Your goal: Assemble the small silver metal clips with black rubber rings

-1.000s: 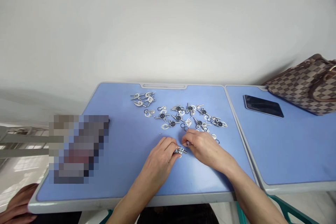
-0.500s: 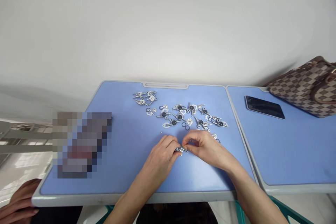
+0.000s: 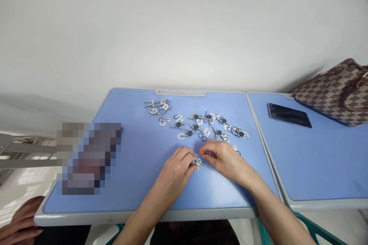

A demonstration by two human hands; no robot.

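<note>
My left hand (image 3: 177, 166) pinches a small silvery metal fitting (image 3: 199, 162) with thin prongs, held low over the blue table. Just above and to the right of it, my right hand (image 3: 224, 159) has thumb and index finger pressed together; a tiny bit may sit at the fingertips, too small to name. Beyond the hands lie several metal fittings with round black caps (image 3: 196, 127), mixed with flat silvery plates (image 3: 207, 132) and thin dark rings (image 3: 204, 138). A separate cluster of silvery fittings (image 3: 153, 110) lies at the upper left.
A tiny loose piece (image 3: 176, 144) lies left of the parts. On the adjoining right table are a black phone (image 3: 289, 115) and a checkered bag (image 3: 330, 93). A blurred-out object (image 3: 92, 157) is at left. Another person's hand (image 3: 21, 222) rests by the lower-left table corner.
My right hand's fingertips have lifted slightly up and away from the fitting, leaving a gap. My left hand keeps its hold. The view has shifted very slightly.
</note>
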